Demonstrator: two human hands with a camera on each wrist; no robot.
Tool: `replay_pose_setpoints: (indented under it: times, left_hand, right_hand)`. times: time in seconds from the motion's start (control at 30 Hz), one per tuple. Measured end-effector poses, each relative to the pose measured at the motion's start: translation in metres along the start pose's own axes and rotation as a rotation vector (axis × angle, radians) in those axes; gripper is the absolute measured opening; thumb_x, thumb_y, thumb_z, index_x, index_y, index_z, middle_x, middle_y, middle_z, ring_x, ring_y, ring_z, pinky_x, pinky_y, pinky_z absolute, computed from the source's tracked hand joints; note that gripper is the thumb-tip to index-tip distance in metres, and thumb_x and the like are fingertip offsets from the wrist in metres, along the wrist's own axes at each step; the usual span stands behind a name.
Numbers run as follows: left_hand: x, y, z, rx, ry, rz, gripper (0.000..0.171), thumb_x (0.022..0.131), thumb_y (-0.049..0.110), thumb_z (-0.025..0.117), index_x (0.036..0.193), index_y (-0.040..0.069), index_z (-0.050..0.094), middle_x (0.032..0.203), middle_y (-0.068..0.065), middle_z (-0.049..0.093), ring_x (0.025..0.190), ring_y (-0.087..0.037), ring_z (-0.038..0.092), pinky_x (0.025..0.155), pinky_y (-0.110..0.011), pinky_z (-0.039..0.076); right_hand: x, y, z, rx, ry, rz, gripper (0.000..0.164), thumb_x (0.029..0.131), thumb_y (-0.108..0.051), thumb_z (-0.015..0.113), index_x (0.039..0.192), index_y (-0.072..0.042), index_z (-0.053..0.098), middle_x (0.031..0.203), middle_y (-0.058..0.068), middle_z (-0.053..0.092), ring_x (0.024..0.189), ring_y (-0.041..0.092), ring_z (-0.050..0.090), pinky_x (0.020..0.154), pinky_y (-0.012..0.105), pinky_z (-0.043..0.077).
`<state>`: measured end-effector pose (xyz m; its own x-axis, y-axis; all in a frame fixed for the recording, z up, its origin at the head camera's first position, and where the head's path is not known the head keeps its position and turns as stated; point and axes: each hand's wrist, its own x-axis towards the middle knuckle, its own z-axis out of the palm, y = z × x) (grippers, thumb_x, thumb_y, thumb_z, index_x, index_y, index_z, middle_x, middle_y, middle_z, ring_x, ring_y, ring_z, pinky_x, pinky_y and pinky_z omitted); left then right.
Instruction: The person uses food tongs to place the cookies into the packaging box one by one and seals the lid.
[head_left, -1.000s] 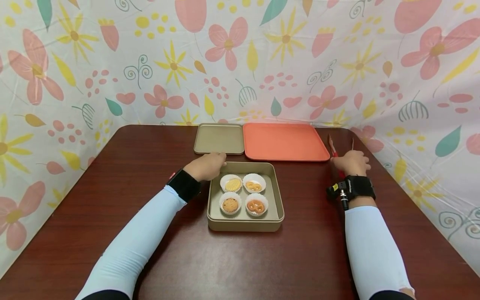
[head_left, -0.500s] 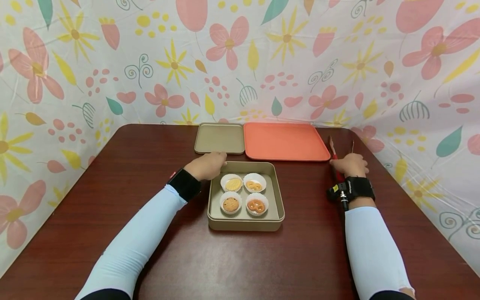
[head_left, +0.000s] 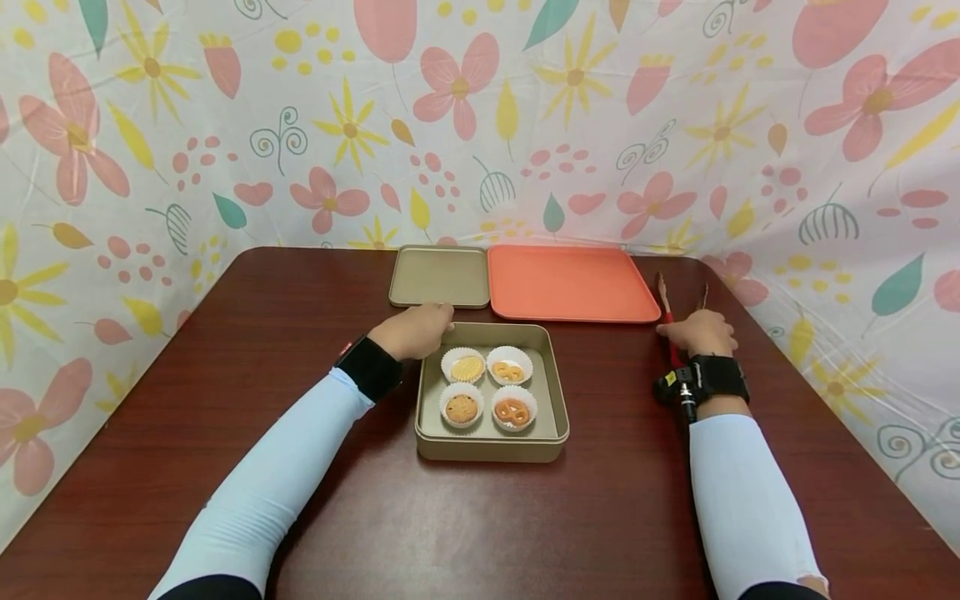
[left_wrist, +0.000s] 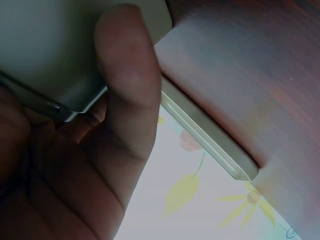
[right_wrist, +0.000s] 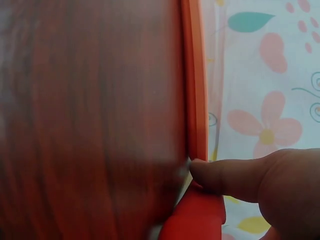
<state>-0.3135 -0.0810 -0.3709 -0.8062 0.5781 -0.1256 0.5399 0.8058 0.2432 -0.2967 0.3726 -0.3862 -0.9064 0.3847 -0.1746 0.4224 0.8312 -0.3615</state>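
Observation:
In the head view a khaki square tin (head_left: pixel 491 451) holds several white paper cups of biscuits. A yellow round biscuit (head_left: pixel 467 368) and a pale twisted biscuit (head_left: pixel 507 372) sit at the back; a speckled cookie (head_left: pixel 461 409) and a pretzel (head_left: pixel 512 412) sit in front. My left hand (head_left: pixel 412 331) grips the tin's back left corner, its thumb (left_wrist: pixel 131 75) over the wall in the left wrist view. At the right, my right hand (head_left: pixel 703 335) holds red-handled tongs (head_left: pixel 667 314), tips pointing away. Its thumb lies across the red handle (right_wrist: pixel 195 215); the other fingers are mostly hidden.
Behind the tin lie a flat khaki lid (head_left: pixel 439 277) and, beside it, an orange tray (head_left: pixel 572 283), whose right edge is close to the tongs. A flowered cloth (head_left: pixel 480 125) hangs behind the dark wooden table (head_left: pixel 480 533).
My right hand has shifted slightly, its thumb moving a little nearer to me along the red handle and its fingers drawing in. The left hand and the tin have stayed put.

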Motion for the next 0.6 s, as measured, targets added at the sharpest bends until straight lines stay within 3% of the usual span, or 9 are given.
replay_pose_setpoints:
  times: [0.2, 0.37, 0.5, 0.6]
  left_hand:
    - [-0.002, 0.002, -0.001, -0.005, 0.002, -0.006, 0.017, 0.105, 0.003, 0.048, 0.121, 0.000, 0.054, 0.124, -0.017, 0.063, 0.111, -0.025, 0.060, 0.092, -0.037, 0.049]
    - [-0.003, 0.001, -0.003, -0.002, 0.004, 0.015, 0.016, 0.108, 0.011, 0.049, 0.118, 0.000, 0.055, 0.112, -0.014, 0.064, 0.103, -0.024, 0.061, 0.088, -0.037, 0.049]
    - [-0.004, -0.007, -0.007, -0.077, 0.020, 0.042, 0.032, 0.110, 0.032, 0.048, 0.111, 0.001, 0.056, 0.095, -0.010, 0.061, 0.086, -0.022, 0.060, 0.083, -0.037, 0.049]
    - [-0.007, -0.018, -0.012, -0.174, 0.047, 0.022, 0.039, 0.110, 0.041, 0.046, 0.108, 0.003, 0.055, 0.091, -0.009, 0.060, 0.068, -0.021, 0.062, 0.077, -0.037, 0.051]
  right_hand:
    - [-0.004, -0.001, -0.005, -0.018, -0.015, -0.007, 0.091, 0.096, -0.049, 0.060, 0.136, 0.029, 0.036, 0.130, 0.048, 0.036, 0.118, 0.060, 0.037, 0.096, 0.067, 0.037]
    - [-0.014, -0.007, -0.014, 0.057, 0.012, 0.016, 0.108, 0.095, -0.054, 0.061, 0.145, 0.029, 0.013, 0.138, 0.054, 0.024, 0.123, 0.067, 0.030, 0.098, 0.071, 0.036]
    - [-0.022, -0.016, -0.025, 0.123, 0.055, 0.025, 0.116, 0.094, -0.061, 0.057, 0.149, 0.024, 0.001, 0.143, 0.055, 0.016, 0.128, 0.069, 0.026, 0.101, 0.074, 0.036]
    - [-0.028, -0.025, -0.031, 0.168, 0.085, 0.006, 0.116, 0.094, -0.064, 0.054, 0.151, 0.021, 0.000, 0.147, 0.052, 0.016, 0.130, 0.068, 0.025, 0.104, 0.074, 0.032]
